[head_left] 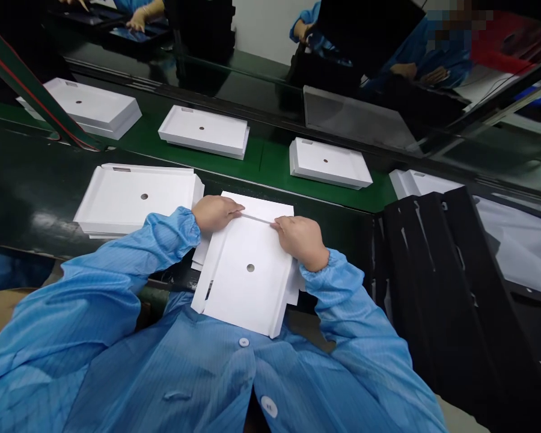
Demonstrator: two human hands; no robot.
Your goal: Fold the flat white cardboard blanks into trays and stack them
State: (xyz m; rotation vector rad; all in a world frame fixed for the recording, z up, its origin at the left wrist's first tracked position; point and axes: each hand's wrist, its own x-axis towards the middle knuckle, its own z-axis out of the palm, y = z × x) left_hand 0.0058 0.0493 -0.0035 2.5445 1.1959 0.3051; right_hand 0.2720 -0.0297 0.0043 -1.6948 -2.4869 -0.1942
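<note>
A flat white cardboard tray blank [247, 282] with a small round hole lies in front of me on the dark work ledge. My left hand [214, 213] presses with closed fingers on its far left corner. My right hand [302, 240] is curled over the far right part, fingers on the fold line of the far flap. Both sleeves are light blue. A folded white tray [130, 198] with the same hole rests just left of my left hand.
Three folded white trays [202, 129] [327, 162] [90, 105] lie on the green conveyor belt [270, 159] beyond. A stack of black sheets [446, 282] stands at my right. Other people in blue sleeves [306, 24] work across the belt.
</note>
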